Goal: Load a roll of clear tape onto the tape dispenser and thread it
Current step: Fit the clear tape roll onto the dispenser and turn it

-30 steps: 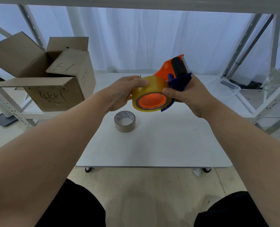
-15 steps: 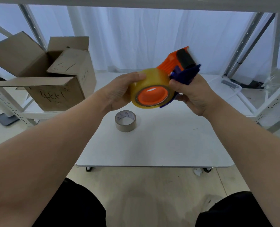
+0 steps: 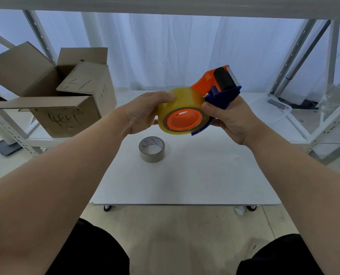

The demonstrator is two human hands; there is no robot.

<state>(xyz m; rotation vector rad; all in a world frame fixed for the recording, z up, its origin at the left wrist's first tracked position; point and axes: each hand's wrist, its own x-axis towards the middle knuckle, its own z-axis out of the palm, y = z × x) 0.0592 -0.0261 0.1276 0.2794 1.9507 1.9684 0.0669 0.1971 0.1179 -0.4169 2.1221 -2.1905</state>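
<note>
Both hands have sunk a little since half a second ago, and the tape dispenser [image 3: 222, 95] has tipped so that its toothed blade [image 3: 233, 75] now shows beyond the black roller [image 3: 223, 78]. It is held in the air above the far half of the bench [image 3: 204, 179]. The roll of clear tape [image 3: 182, 102] sits on the dispenser's orange hub [image 3: 184, 121], open side toward the person. The left hand [image 3: 143, 114] wraps the roll from its left, thumb lying across the top. The right hand [image 3: 228, 120] grips the dispenser from behind and below, its thumb tip pressed to the blue frame just beside the roll. Whether any tape reaches the roller, I cannot tell. A brown roll [image 3: 152, 149] lies flat on the bench toward its left edge. A cardboard box [image 3: 65, 116] stands open beyond that edge.
</note>
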